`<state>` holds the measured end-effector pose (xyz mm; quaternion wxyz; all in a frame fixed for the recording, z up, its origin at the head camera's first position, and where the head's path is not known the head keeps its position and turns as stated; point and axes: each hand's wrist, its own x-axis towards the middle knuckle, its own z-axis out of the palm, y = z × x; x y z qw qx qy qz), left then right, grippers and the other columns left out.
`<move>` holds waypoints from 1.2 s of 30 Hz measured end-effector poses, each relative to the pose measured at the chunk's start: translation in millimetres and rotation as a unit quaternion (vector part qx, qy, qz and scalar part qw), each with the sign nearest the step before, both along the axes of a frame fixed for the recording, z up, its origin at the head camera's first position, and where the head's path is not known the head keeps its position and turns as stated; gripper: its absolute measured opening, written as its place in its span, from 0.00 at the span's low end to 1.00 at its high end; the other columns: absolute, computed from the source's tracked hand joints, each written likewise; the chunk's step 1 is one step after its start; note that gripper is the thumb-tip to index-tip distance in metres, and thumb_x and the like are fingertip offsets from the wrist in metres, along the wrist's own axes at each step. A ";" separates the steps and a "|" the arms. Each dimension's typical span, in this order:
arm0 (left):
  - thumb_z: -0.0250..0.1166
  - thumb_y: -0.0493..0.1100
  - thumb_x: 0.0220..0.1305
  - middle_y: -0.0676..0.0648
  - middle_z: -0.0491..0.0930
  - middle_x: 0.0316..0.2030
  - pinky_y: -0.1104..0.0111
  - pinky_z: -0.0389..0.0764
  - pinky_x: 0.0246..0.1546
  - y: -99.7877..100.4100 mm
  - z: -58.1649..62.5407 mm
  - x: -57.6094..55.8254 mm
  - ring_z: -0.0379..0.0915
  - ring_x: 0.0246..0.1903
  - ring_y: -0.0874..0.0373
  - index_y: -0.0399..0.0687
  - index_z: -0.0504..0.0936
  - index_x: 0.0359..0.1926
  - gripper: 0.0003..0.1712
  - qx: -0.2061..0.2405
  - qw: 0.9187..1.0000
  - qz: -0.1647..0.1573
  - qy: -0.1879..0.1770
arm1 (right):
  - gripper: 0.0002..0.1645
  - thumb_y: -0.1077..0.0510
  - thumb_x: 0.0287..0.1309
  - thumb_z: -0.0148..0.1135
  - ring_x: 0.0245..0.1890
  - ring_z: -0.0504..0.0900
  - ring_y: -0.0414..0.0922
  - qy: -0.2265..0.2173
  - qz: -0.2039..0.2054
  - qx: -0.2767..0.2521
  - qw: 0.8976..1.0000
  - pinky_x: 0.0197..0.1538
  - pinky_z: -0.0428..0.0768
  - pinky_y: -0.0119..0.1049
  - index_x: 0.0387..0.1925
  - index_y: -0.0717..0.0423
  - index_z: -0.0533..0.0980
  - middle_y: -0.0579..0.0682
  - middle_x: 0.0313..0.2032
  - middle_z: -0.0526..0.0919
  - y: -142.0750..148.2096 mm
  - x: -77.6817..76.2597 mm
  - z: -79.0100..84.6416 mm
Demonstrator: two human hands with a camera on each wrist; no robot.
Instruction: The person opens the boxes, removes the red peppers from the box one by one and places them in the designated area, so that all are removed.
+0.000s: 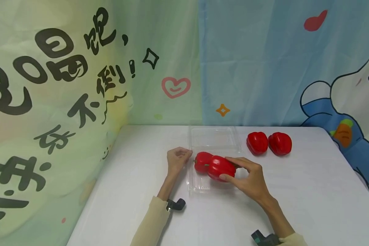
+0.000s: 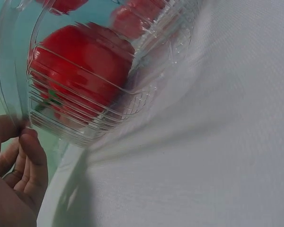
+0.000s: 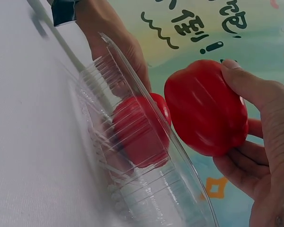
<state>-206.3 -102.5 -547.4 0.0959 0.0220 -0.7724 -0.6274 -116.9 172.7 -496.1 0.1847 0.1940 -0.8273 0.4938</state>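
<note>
1. Pale sleeves (image 1: 150, 225) lie closest to the viewer, each with a dark wrist device (image 1: 176, 204) at its cuff, and reach in over the desk (image 1: 120, 201) from its near side.
2. One red pepper (image 1: 221, 168) is up in the right hand (image 1: 249, 177), above the clear container's rim and over its right part. Thumb on the near side and fingers on the far side, the hand is spread to the pepper's breadth and grips it firmly; holding it by the right end probably keeps the knuckles out of the tray.
3. Stem leftward, that pepper overlaps a second red pepper (image 1: 202, 162) inside the container; whether they touch, I cannot tell. The second sits towards the left wall, which leaves room to its right.
4. The clear container (image 1: 198, 187) stands short of the desk's far edge, its lid (image 1: 213, 137) folded back flat towards that edge, presumably so the tray can be reached from above.
5. At the left rim, the left hand (image 1: 176, 160) pinches the plastic between thumb and fingertip, likely to steady something so light.
6. Two loose peppers (image 1: 257, 143) lie side by side near the far edge, right of the lid, within the right hand's easy reach.
7. Behind the desk hangs a printed cloth (image 1: 169, 41).
</note>
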 end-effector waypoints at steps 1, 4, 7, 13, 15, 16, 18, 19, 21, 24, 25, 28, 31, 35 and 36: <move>0.75 0.39 0.66 0.39 0.91 0.28 0.75 0.79 0.27 -0.3 -0.2 1.0 0.80 0.23 0.66 0.35 0.91 0.35 0.09 -0.002 1.000 0.001 -0.003 | 0.40 0.64 0.46 0.88 0.51 0.85 0.27 0.000 -0.003 -0.001 1.000 0.51 0.83 0.19 0.64 0.49 0.86 0.51 0.53 0.94 0.4 1.0 -0.2; 0.76 0.38 0.66 0.39 0.91 0.28 0.75 0.79 0.27 -1.8 -0.2 2.8 0.80 0.23 0.65 0.35 0.91 0.35 0.08 0.002 1.000 0.008 -0.007 | 0.40 0.63 0.46 0.89 0.51 0.85 0.26 -0.002 -0.012 0.000 1.000 0.52 0.83 0.19 0.64 0.47 0.86 0.50 0.54 0.94 1.0 2.8 -0.2; 0.76 0.37 0.66 0.39 0.90 0.28 0.76 0.79 0.28 -3.3 -0.7 2.4 0.80 0.23 0.65 0.34 0.91 0.34 0.08 0.012 1.000 0.011 -0.003 | 0.41 0.63 0.46 0.89 0.51 0.85 0.26 0.001 -0.021 -0.003 1.000 0.52 0.83 0.19 0.65 0.46 0.86 0.50 0.54 0.94 1.5 2.9 0.1; 0.76 0.37 0.65 0.36 0.90 0.28 0.76 0.79 0.28 -2.6 -1.0 1.2 0.79 0.22 0.65 0.33 0.91 0.34 0.08 0.020 1.000 0.009 0.000 | 0.42 0.65 0.43 0.89 0.47 0.86 0.26 0.017 -0.039 -0.013 0.999 0.50 0.84 0.20 0.63 0.49 0.86 0.52 0.52 0.94 3.7 5.4 0.5; 0.76 0.36 0.65 0.34 0.90 0.28 0.76 0.79 0.27 -1.6 -0.6 0.9 0.79 0.22 0.64 0.33 0.91 0.34 0.07 0.023 1.000 0.006 0.002 | 0.41 0.66 0.42 0.90 0.46 0.86 0.27 0.020 -0.045 -0.016 0.999 0.49 0.85 0.21 0.63 0.50 0.87 0.52 0.51 0.94 4.6 6.7 0.6; 0.76 0.36 0.65 0.34 0.90 0.29 0.76 0.79 0.27 -1.1 -0.4 0.8 0.79 0.22 0.64 0.33 0.91 0.34 0.07 0.023 1.000 0.005 0.002 | 0.41 0.66 0.42 0.90 0.46 0.86 0.27 0.022 -0.047 -0.018 0.998 0.49 0.85 0.21 0.63 0.50 0.87 0.53 0.51 0.94 5.1 7.2 0.5; 0.76 0.36 0.65 0.34 0.89 0.28 0.76 0.78 0.27 -0.4 0.1 0.9 0.79 0.22 0.64 0.33 0.91 0.34 0.07 0.023 1.000 0.003 0.004 | 0.41 0.66 0.42 0.90 0.45 0.86 0.27 0.025 -0.052 -0.023 0.998 0.49 0.85 0.21 0.62 0.51 0.87 0.53 0.51 0.95 5.9 8.1 0.1; 0.76 0.36 0.65 0.34 0.89 0.28 0.76 0.78 0.26 -0.2 0.4 1.1 0.78 0.22 0.64 0.33 0.91 0.34 0.08 0.022 1.000 0.003 0.004 | 0.41 0.67 0.41 0.90 0.45 0.86 0.27 0.026 -0.055 -0.026 0.998 0.48 0.85 0.20 0.62 0.51 0.87 0.54 0.50 0.95 6.2 8.5 -0.3; 0.76 0.37 0.65 0.36 0.89 0.27 0.76 0.78 0.26 -0.1 0.5 1.9 0.78 0.21 0.64 0.33 0.91 0.34 0.08 0.019 1.000 0.005 0.003 | 0.41 0.67 0.41 0.90 0.45 0.86 0.26 0.027 -0.062 -0.030 0.997 0.48 0.84 0.20 0.62 0.51 0.87 0.54 0.50 0.95 6.7 9.2 -0.7; 0.76 0.37 0.65 0.40 0.88 0.25 0.75 0.77 0.25 -0.5 -0.5 3.6 0.78 0.20 0.65 0.34 0.91 0.33 0.08 0.015 1.000 0.008 -0.001 | 0.41 0.67 0.40 0.90 0.45 0.86 0.25 0.030 -0.074 -0.031 0.996 0.48 0.84 0.19 0.61 0.51 0.87 0.54 0.51 0.94 7.2 10.3 -2.2; 0.76 0.37 0.65 0.41 0.88 0.24 0.75 0.77 0.24 -0.6 -1.0 4.0 0.77 0.20 0.65 0.34 0.91 0.33 0.08 0.014 1.000 0.008 -0.001 | 0.42 0.67 0.40 0.90 0.45 0.86 0.24 0.031 -0.078 -0.031 0.996 0.48 0.84 0.19 0.61 0.50 0.87 0.55 0.51 0.94 7.4 10.9 -2.2; 0.76 0.36 0.65 0.39 0.88 0.25 0.75 0.76 0.24 -0.2 -1.5 4.4 0.77 0.20 0.65 0.34 0.91 0.33 0.08 0.018 1.000 0.005 0.000 | 0.42 0.67 0.39 0.90 0.44 0.85 0.24 0.035 -0.090 -0.032 0.995 0.49 0.83 0.18 0.61 0.51 0.88 0.56 0.51 0.94 8.3 11.7 -3.1; 0.76 0.36 0.65 0.34 0.88 0.26 0.76 0.76 0.23 0.8 -0.6 4.0 0.76 0.19 0.64 0.32 0.90 0.33 0.08 0.023 1.000 -0.002 0.007 | 0.41 0.66 0.41 0.90 0.44 0.85 0.23 0.031 -0.100 -0.034 0.994 0.49 0.83 0.17 0.62 0.50 0.87 0.54 0.51 0.94 9.6 12.9 -2.4; 0.76 0.35 0.65 0.33 0.88 0.26 0.76 0.76 0.23 1.1 1.1 3.9 0.77 0.19 0.64 0.32 0.90 0.33 0.08 0.029 1.000 -0.004 0.008 | 0.41 0.65 0.44 0.89 0.43 0.85 0.23 0.024 -0.117 -0.034 0.992 0.50 0.82 0.17 0.63 0.49 0.87 0.54 0.51 0.94 11.6 13.4 -3.8; 0.76 0.35 0.65 0.33 0.88 0.26 0.76 0.76 0.23 0.9 1.5 3.9 0.77 0.19 0.64 0.31 0.90 0.33 0.08 0.031 0.999 -0.002 0.008 | 0.40 0.65 0.44 0.89 0.43 0.84 0.23 0.021 -0.121 -0.034 0.992 0.50 0.82 0.17 0.63 0.50 0.87 0.54 0.52 0.94 12.0 13.2 -4.4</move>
